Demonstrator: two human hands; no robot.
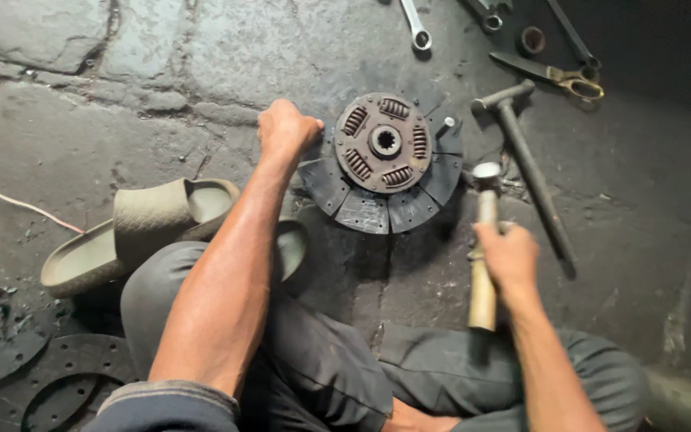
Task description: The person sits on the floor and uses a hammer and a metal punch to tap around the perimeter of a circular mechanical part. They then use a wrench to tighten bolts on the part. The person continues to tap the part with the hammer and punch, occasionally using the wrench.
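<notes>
A round clutch disc with a rusty splined hub and coil springs lies flat on the stone floor. My left hand is closed on its left edge, holding the rim. My right hand grips the wooden handle of a hammer, whose steel head sits just right of the disc, near its lower right edge. A small metal punch or rivet stands on the disc's upper right segment.
A long dark T-shaped tool lies right of the hammer. Spanners, scissors and a small ring lie at the top. A grey sandal sits by my left knee. Dark friction rings lie at the lower left.
</notes>
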